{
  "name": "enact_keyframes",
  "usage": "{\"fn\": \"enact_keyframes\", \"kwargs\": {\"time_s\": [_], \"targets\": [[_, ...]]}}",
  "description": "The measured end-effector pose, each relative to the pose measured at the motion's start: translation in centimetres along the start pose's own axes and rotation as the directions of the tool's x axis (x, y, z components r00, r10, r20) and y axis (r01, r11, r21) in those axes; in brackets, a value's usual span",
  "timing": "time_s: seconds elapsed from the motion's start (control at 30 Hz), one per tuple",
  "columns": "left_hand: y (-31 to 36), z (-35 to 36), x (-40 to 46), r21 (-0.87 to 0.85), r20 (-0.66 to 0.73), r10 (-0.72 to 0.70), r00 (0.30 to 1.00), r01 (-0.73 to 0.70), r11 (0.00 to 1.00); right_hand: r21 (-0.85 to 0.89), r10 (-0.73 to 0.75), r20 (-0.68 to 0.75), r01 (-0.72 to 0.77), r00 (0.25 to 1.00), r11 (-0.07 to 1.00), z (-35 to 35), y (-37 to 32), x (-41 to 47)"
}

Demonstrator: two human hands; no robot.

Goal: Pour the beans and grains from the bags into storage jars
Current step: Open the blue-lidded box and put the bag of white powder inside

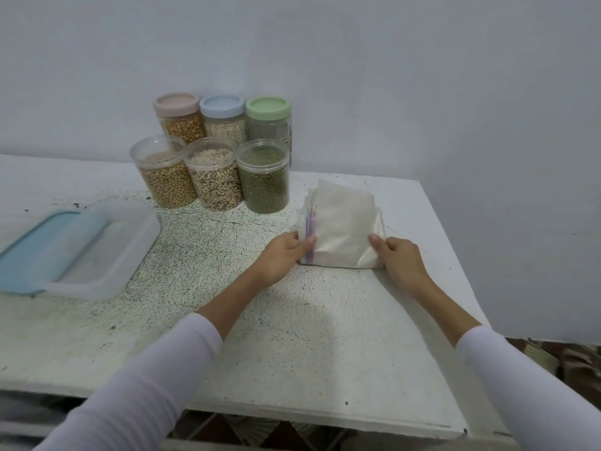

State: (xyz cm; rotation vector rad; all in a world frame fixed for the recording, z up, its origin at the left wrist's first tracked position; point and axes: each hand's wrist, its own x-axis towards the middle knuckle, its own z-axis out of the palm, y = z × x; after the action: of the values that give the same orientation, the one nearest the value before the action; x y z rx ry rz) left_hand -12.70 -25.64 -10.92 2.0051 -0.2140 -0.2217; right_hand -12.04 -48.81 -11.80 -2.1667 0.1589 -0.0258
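Two hands reach forward from white sleeves to a flat stack of clear plastic zip bags [341,229] lying right of centre on a speckled white tabletop [292,336]. The left hand [283,255] holds the stack's left edge, thumb laid across the coloured zip strips, with the other fingers hidden beneath or behind the plastic. The right hand [401,258] holds the lower right corner, thumb pressed on top and fingers curled at the edge. The bags look flat and empty. In the upper left of centre, six clear round plastic jars stand in two rows against a pale wall. The back row carries a pink lid [176,104], a blue lid [221,106] and a green lid [267,109]. The front row stands lidless: a jar of tan round beans [164,174], a jar of pale speckled beans [214,177] and a jar of small green beans [264,177]. At far left lies a translucent rectangular container [107,252] with a blue lid [42,252] resting inside.
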Motion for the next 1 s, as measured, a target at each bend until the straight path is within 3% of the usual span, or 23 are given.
{"fn": "enact_keyframes", "kwargs": {"time_s": [0.1,0.33,0.47,0.5,0.57,0.6,0.67,0.73,0.83,0.9,1.0], "targets": [[-0.1,1.4,0.7,-0.061,-0.169,-0.036,0.985,0.026,0.998,-0.257,-0.006,-0.100,-0.020,0.995,0.966,1.3,-0.2,0.3],[-0.1,2.8,3.9,0.282,-0.452,-0.093,0.887,0.241,0.929,-0.467,-0.042,-0.229,-0.071,0.973,0.881,2.4,-0.4,0.1],[0.3,2.9,4.2,0.423,-0.531,0.127,0.838,0.132,0.896,-0.581,-0.204,-0.303,-0.010,0.931,0.814,2.1,-0.2,0.3],[0.7,3.0,4.2,0.543,-0.483,0.256,0.838,0.057,0.838,-0.616,-0.296,-0.287,0.061,0.911,0.785,2.2,-0.1,0.4],[1.4,3.3,4.1,0.768,-0.246,0.451,0.858,-0.111,0.631,-0.678,-0.480,-0.151,0.263,0.864,0.687,2.5,0.0,0.9],[1.7,3.5,4.0,0.806,-0.127,0.452,0.883,-0.174,0.565,-0.680,-0.545,-0.058,0.367,0.836,0.635,2.5,0.2,1.1],[2.3,3.6,3.8,0.838,-0.016,0.344,0.939,-0.174,0.517,-0.625,-0.597,0.090,0.512,0.797,0.589,2.2,0.5,1.6],[2.5,2.9,4.2,0.824,0.033,0.284,0.958,-0.186,0.535,-0.516,-0.585,0.152,0.569,0.797,0.641,1.1,1.0,2.1],[2.1,1.6,4.7,0.747,0.181,0.154,0.971,-0.238,0.621,-0.367,-0.434,0.248,0.498,0.866,0.786,-0.5,1.3,2.2],[1.5,0.4,4.8,0.682,0.238,0.044,0.970,-0.200,0.704,-0.397,-0.361,0.352,0.487,0.864,0.778,-1.3,1.2,1.9],[1.5,-0.6,4.5,0.707,0.305,0.057,0.951,-0.266,0.655,-0.427,-0.368,0.382,0.515,0.848,0.743,-1.4,0.9,1.2]]}}
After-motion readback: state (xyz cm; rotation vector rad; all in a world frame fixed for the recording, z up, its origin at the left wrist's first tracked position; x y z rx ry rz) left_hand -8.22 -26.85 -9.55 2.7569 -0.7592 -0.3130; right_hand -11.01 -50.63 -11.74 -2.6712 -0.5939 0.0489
